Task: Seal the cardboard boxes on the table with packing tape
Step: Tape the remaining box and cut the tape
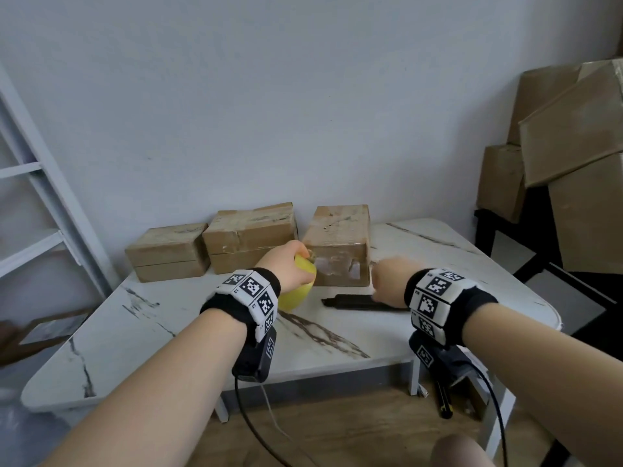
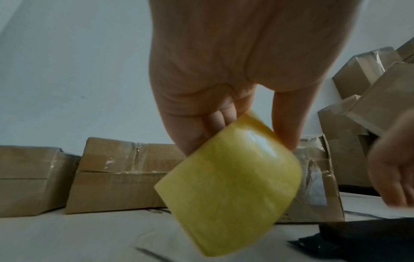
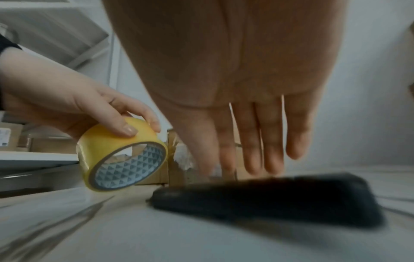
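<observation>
Nearest me on the desk (image 1: 175, 335) lies a black tool (image 1: 357, 302), probably a cutter, flat and within easy reach of my right hand (image 1: 387, 281); I judge it is parked there for slicing tape later. That hand hovers just over it with fingers (image 3: 266, 141) straight and spread, grasping nothing; the blur keeps me from telling whether it touches the tool. Beside it, my left hand (image 1: 286, 261) holds the yellow tape roll (image 1: 298, 284) lifted and tilted, fingers and thumb curled round its outer face, the open core turned toward the right hand, likely so I can find the loose end. Farther back, three cardboard boxes (image 1: 249, 235) sit in a row against the wall, the rightmost just behind the roll.
</observation>
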`<state>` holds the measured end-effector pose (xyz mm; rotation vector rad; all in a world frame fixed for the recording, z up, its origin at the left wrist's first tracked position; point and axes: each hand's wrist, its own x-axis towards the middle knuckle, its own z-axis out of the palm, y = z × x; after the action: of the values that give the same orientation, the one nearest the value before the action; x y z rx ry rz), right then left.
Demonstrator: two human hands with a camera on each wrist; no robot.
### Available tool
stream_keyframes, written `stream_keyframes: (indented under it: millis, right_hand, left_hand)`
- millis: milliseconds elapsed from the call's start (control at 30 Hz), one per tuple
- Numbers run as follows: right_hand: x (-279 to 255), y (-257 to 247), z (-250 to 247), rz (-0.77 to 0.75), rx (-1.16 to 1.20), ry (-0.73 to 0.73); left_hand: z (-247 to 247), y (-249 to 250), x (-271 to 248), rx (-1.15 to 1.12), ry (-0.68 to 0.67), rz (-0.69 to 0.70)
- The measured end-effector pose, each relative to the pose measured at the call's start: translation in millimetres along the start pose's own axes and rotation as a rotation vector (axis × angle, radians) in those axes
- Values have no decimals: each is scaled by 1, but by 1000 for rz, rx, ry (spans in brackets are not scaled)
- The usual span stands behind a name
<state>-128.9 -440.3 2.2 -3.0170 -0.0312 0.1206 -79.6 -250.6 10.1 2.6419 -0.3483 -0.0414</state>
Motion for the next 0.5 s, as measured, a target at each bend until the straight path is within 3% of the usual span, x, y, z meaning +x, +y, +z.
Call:
stream_keyframes:
  millis: [100,167,500]
  right_hand:
    - [15,-8,-15,14,107,287]
    - [28,-16,-20,-2,71,386]
    - [54,-23,-28,-39,-36,162]
  left_hand:
    - [-2,-2,2,-3,-4,21]
    - [-3,-3,2,-14,-5,20]
    - [-9,-11,4,-78,20,28]
